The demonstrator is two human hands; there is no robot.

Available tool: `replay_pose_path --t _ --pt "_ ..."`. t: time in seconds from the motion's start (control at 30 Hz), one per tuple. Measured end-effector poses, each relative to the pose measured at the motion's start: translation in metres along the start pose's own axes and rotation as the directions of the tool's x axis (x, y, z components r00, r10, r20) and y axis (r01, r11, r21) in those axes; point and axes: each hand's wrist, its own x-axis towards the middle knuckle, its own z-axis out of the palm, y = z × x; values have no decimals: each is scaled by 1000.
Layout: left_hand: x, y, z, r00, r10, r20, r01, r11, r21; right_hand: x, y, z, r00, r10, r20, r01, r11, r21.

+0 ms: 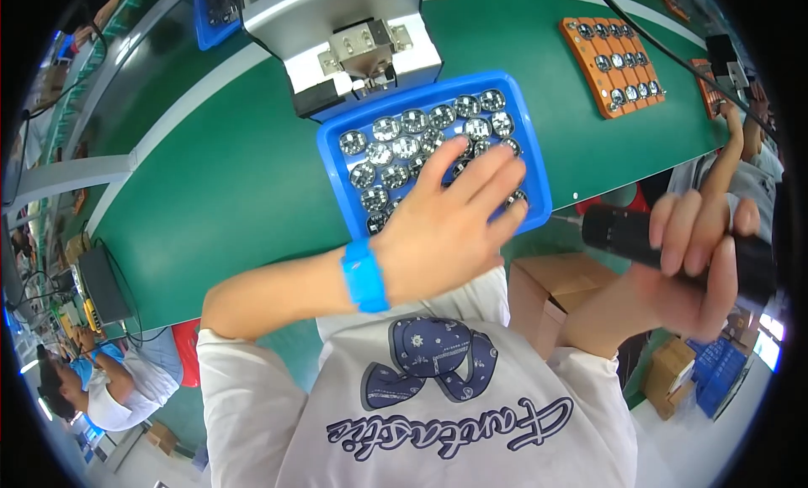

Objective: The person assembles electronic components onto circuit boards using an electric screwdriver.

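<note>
My left hand (446, 223), with a blue band on its wrist, reaches over a blue plastic tray (338, 185). Its fingers are stretched and spread above several round, shiny dark discs (385, 129) that look like small circuit boards. The hand covers part of the tray, and whether its fingertips touch a disc cannot be made out. Off the tray's right side, my right hand (699, 265) is wrapped round a black electric screwdriver (619, 233). The thin bit (566, 220) points left toward the tray's lower right corner.
Behind the tray stands a silver and white machine (324, 21). An orange fixture (589, 67) with rows of discs lies on the green table (227, 168) at the right. Below the table edge is a cardboard box (566, 278). Other people work at both sides.
</note>
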Motion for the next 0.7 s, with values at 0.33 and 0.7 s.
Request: replay_pose_path --t 0.33,0.7 --pt "-92 -1 -74 234 545 805 307 745 -593 31 73 -42 899 433 -61 -411 885 217" --pt "-101 0 -46 433 598 675 241 645 -725 36 126 -96 889 405 214 -415 512 752"
